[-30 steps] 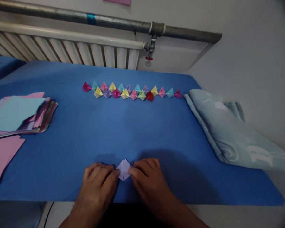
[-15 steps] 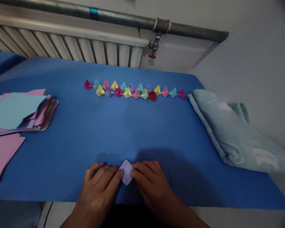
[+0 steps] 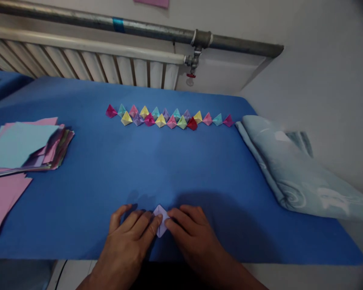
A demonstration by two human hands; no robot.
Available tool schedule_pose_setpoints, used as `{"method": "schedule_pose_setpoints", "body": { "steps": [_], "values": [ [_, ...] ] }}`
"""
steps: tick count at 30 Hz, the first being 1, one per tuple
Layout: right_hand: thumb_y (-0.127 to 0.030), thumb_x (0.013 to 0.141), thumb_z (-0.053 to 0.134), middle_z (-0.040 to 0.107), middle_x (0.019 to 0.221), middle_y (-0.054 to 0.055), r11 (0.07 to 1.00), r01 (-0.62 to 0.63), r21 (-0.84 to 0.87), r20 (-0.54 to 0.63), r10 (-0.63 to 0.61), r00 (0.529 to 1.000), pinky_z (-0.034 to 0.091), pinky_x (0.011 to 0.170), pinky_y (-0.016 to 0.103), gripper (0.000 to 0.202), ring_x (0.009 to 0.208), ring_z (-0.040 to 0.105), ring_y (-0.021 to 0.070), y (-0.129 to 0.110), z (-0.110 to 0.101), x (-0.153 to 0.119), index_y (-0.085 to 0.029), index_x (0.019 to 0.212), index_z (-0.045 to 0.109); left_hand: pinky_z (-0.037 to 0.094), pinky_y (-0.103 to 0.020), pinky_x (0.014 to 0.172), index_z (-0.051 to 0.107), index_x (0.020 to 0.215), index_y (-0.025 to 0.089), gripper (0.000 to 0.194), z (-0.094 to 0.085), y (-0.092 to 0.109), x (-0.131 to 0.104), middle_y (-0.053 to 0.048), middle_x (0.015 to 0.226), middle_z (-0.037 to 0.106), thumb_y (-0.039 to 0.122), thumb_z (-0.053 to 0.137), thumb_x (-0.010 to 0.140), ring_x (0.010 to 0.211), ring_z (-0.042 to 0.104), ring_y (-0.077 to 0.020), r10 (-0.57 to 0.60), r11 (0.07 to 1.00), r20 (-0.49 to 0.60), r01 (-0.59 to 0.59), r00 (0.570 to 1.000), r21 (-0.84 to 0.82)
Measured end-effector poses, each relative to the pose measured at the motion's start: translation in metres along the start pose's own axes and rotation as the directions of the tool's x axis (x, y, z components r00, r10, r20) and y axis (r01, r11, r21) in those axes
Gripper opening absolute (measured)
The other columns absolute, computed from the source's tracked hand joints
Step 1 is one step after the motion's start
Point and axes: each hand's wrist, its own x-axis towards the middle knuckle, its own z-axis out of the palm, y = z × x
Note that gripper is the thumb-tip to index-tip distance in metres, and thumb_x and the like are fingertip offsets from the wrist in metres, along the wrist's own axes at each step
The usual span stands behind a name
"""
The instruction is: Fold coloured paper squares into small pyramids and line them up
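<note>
A small diamond of folded lavender origami paper (image 3: 161, 230) lies near the front edge of the blue table, a crease running down its middle. My left hand (image 3: 130, 235) has its thumb pressed over the diamond's left half, with the index finger at its left edge. On the other side, the thumb and index finger of my right hand (image 3: 193, 231) pinch the right corner. Both hands rest low on the tabletop, and their fingers hide the diamond's side corners.
Several folded paper pieces (image 3: 160, 120) in many colours stand in two rows toward the back. Stacked paper sheets (image 3: 24, 141) and pink sheets (image 3: 6, 201) lie at left. A folded light-blue blanket (image 3: 302, 173) covers the right side of the blue table (image 3: 115, 161). Behind is a radiator (image 3: 109, 66).
My left thumb has slid rightward onto the middle of the lavender paper. My right hand stays at its right corner. The whole view has tilted slightly.
</note>
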Motion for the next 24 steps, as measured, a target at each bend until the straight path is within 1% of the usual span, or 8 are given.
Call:
{"method": "schedule_pose_setpoints", "body": {
  "steps": [4, 7, 12, 14, 18, 21, 24],
  "values": [
    [-0.013, 0.095, 0.039, 0.068, 0.091, 0.005, 0.998, -0.039, 0.049, -0.02, 0.04, 0.999, 0.041, 0.075, 0.032, 0.024, 0.084, 0.053, 0.0178, -0.0043, -0.0034, 0.0021, -0.017, 0.103, 0.062, 0.025, -0.043, 0.097, 0.063, 0.113, 0.024, 0.037, 0.0, 0.0007, 0.0002, -0.003, 0.098, 0.069, 0.017, 0.031, 0.096, 0.09, 0.058, -0.0189, -0.005, 1.0, -0.006, 0.005, 1.0, 0.0],
    [-0.012, 0.094, 0.04, 0.067, 0.093, 0.006, 0.998, -0.023, 0.063, -0.035, 0.026, 0.999, 0.04, 0.074, 0.032, 0.024, 0.084, 0.052, 0.0183, -0.0061, -0.0037, 0.0022, -0.016, 0.102, 0.062, 0.026, -0.043, 0.097, 0.063, 0.112, 0.025, 0.038, 0.0001, 0.0008, 0.0008, -0.003, 0.097, 0.069, 0.015, 0.031, 0.096, 0.089, 0.058, -0.0182, -0.008, 1.0, -0.008, 0.008, 1.0, 0.009],
    [-0.012, 0.094, 0.041, 0.067, 0.09, 0.006, 0.99, -0.06, 0.126, 0.033, 0.056, 0.998, 0.041, 0.072, 0.031, 0.022, 0.08, 0.052, 0.0175, -0.0047, -0.0013, 0.0025, -0.016, 0.102, 0.061, 0.026, -0.042, 0.098, 0.064, 0.11, 0.024, 0.036, -0.001, 0.0, 0.0025, -0.002, 0.095, 0.069, 0.017, 0.031, 0.096, 0.087, 0.059, -0.0171, -0.01, 1.0, -0.01, 0.01, 1.0, -0.002],
    [-0.013, 0.094, 0.041, 0.066, 0.088, 0.005, 0.988, -0.077, 0.134, 0.035, 0.073, 0.997, 0.041, 0.072, 0.031, 0.021, 0.079, 0.052, 0.0172, -0.0039, -0.0008, 0.0034, -0.016, 0.1, 0.061, 0.025, -0.042, 0.098, 0.064, 0.111, 0.023, 0.035, -0.0007, -0.0006, 0.002, -0.002, 0.095, 0.069, 0.016, 0.032, 0.096, 0.087, 0.059, -0.0166, -0.008, 1.0, -0.006, 0.008, 1.0, -0.019],
    [-0.013, 0.094, 0.04, 0.067, 0.085, 0.005, 0.986, -0.096, 0.134, 0.027, 0.093, 0.995, 0.041, 0.07, 0.031, 0.022, 0.077, 0.052, 0.017, -0.0029, -0.0001, 0.0049, -0.017, 0.098, 0.062, 0.024, -0.043, 0.101, 0.061, 0.114, 0.023, 0.031, 0.0021, -0.0017, -0.0027, -0.002, 0.097, 0.069, 0.014, 0.038, 0.095, 0.088, 0.061, -0.0156, -0.054, 0.998, -0.002, 0.054, 0.999, -0.037],
    [-0.012, 0.093, 0.041, 0.066, 0.083, 0.004, 0.98, -0.125, 0.153, 0.029, 0.122, 0.992, 0.04, 0.069, 0.031, 0.021, 0.075, 0.053, 0.0168, -0.0019, 0.0015, 0.0053, -0.018, 0.094, 0.061, 0.024, -0.043, 0.102, 0.062, 0.109, 0.023, 0.026, 0.0034, -0.0017, -0.0044, 0.0, 0.095, 0.07, 0.015, 0.042, 0.094, 0.087, 0.062, -0.0148, -0.087, 0.995, -0.018, 0.086, 0.996, -0.055],
    [-0.011, 0.093, 0.038, 0.066, 0.079, 0.003, 0.973, -0.154, 0.17, 0.002, 0.156, 0.988, 0.038, 0.067, 0.03, 0.023, 0.072, 0.053, 0.0164, -0.0006, 0.0048, 0.007, -0.019, 0.088, 0.059, 0.027, -0.041, 0.1, 0.064, 0.1, 0.023, 0.022, 0.0038, -0.0019, -0.0009, 0.001, 0.089, 0.07, 0.019, 0.044, 0.094, 0.082, 0.062, -0.0134, -0.115, 0.991, -0.068, 0.109, 0.991, -0.078]
  ]
}}
